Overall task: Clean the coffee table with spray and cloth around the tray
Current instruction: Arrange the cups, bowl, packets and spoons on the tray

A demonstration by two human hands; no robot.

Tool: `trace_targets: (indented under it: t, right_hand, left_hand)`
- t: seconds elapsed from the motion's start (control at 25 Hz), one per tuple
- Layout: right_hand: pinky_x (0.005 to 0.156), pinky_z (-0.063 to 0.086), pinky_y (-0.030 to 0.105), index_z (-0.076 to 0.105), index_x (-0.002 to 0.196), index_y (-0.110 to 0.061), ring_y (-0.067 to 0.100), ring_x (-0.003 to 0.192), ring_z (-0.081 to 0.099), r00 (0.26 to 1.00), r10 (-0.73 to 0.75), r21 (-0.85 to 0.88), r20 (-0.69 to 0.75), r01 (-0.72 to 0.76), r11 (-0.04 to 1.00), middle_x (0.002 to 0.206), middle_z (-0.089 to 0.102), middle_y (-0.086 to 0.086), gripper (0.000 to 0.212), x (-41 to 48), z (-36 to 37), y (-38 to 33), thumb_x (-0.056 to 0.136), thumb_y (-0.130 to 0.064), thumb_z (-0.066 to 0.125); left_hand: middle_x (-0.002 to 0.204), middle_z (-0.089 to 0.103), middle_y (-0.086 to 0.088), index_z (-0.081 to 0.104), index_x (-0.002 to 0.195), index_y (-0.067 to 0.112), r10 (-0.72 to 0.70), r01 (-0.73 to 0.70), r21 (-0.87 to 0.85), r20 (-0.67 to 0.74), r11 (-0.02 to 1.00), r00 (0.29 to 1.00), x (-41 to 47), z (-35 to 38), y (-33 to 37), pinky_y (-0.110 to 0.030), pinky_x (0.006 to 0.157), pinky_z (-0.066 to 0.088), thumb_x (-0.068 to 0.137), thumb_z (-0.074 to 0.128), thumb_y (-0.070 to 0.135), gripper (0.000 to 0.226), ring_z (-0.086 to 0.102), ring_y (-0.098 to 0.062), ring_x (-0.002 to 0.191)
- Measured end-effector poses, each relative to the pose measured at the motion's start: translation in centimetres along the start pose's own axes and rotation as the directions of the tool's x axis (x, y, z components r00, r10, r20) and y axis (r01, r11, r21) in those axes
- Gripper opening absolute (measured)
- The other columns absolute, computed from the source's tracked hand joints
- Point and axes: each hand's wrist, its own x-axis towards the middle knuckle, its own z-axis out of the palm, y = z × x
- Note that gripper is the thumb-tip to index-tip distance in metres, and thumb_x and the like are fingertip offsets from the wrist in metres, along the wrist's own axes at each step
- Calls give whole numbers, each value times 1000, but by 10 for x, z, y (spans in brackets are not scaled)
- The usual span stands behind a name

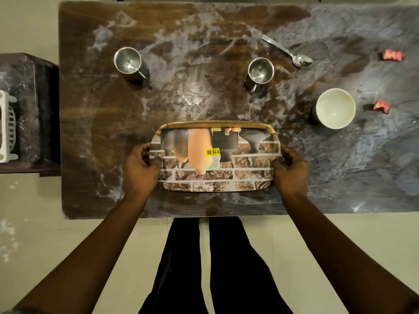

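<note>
Left hand (140,168) and right hand (291,169) grip the tray (217,123) by its ends — shoved forward, it could topple the nearer steel mug (260,72).

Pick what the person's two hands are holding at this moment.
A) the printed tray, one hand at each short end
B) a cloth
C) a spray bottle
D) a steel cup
A: the left hand and the right hand each grip one short end of the tray, fingers curled over its rim.
</note>
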Motion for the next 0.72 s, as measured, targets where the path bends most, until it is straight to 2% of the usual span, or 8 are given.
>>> trace_targets:
  t: [0.12,0.2,0.32,0.4,0.48,0.56,0.64,0.72]
  right_hand:
    - [103,60,45,62,144,-17,20,119,67,996,-83,-110,-39,79,991,137,66,4,49,-12,-2,-10,97,-8,71]
    - [105,57,45,58,146,-18,19,123,62,972,-224,-139,-66,213,967,144,58,4,47,-21,10,-25,101,-16,69]
    - [102,58,48,61,143,-21,18,122,63,914,-404,-9,43,404,915,142,58,-2,41,-24,54,-58,103,-27,63]
    - [101,58,39,62,143,-25,9,121,64,892,-432,96,132,423,901,137,61,-6,39,-23,94,-87,104,-30,61]
    - [99,55,22,61,146,-24,-4,118,62,872,-449,145,193,428,892,139,63,-5,40,-21,132,-120,107,-34,60]
    - [100,49,10,56,152,-22,-6,125,59,843,-454,187,290,415,890,149,59,-3,46,-15,166,-153,109,-36,60]
    - [111,48,20,51,156,-22,7,136,57,804,-454,218,383,399,890,157,55,-1,50,-4,194,-181,109,-38,58]
    - [117,45,28,46,160,-22,11,145,51,783,-443,215,437,388,896,163,50,0,52,9,222,-208,111,-38,55]
  left_hand:
    - [116,75,-10,70,132,12,6,-4,44,-46,999,999,2,-8,8,-44,88,64,93,85,29,45,72,-25,97]
    - [118,75,-10,70,132,14,-17,11,-58,-110,998,994,17,-16,20,-49,95,64,97,80,38,43,74,-28,102]
    - [118,74,-6,67,137,17,-68,17,-275,-175,961,982,56,-25,35,-51,98,64,105,71,31,36,74,-27,112]
    - [119,72,-6,65,137,21,-123,36,-462,-160,886,979,84,-31,49,-36,86,64,108,66,29,30,70,-21,108]
    - [113,70,0,64,131,25,-171,68,-585,-123,808,978,109,-35,65,-26,79,58,110,63,29,21,65,-16,103]
    - [118,72,1,66,126,27,-204,114,-642,-67,758,977,130,-38,80,-28,86,60,109,64,29,17,68,-18,109]
    - [135,74,-5,66,135,23,-212,137,-681,-27,720,977,147,-38,88,-35,106,60,108,67,28,28,71,-25,126]
    - [140,74,-10,61,147,19,-218,162,-693,7,703,976,162,-37,91,-35,107,59,107,68,29,42,73,-24,122]
